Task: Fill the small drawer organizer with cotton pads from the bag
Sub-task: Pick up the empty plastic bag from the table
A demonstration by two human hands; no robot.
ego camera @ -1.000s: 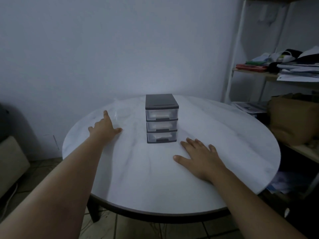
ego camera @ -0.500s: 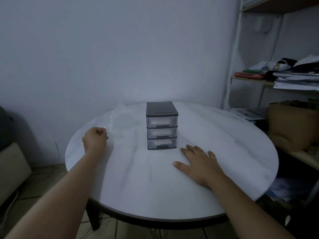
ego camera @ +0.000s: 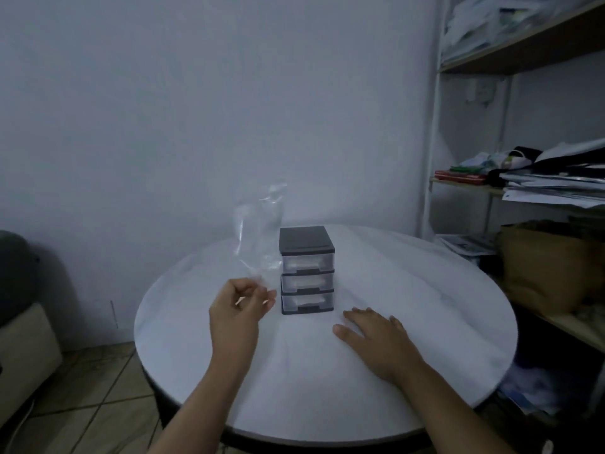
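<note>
White round table (ego camera: 425, 322) by a pale wall (ego camera: 196, 93); left hand (ego camera: 240, 304) pinches a clear bag (ego camera: 258, 231), right hand (ego camera: 376, 339) lies flat near the drawer organizer (ego camera: 307, 270).

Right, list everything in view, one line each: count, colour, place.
drawer organizer: one, black frame, three clear drawers, middle of the table.
bag: one, clear plastic, held up left of the drawer organizer.
table: one, round, white top.
shelf unit: one, white posts, right side.
papers: a pile, mostly white, on the shelf unit.
brown bundle: one, lower shelf, right.
left hand: pinches the bag's lower end.
right hand: flat on the table, near the drawer organizer's front.
</note>
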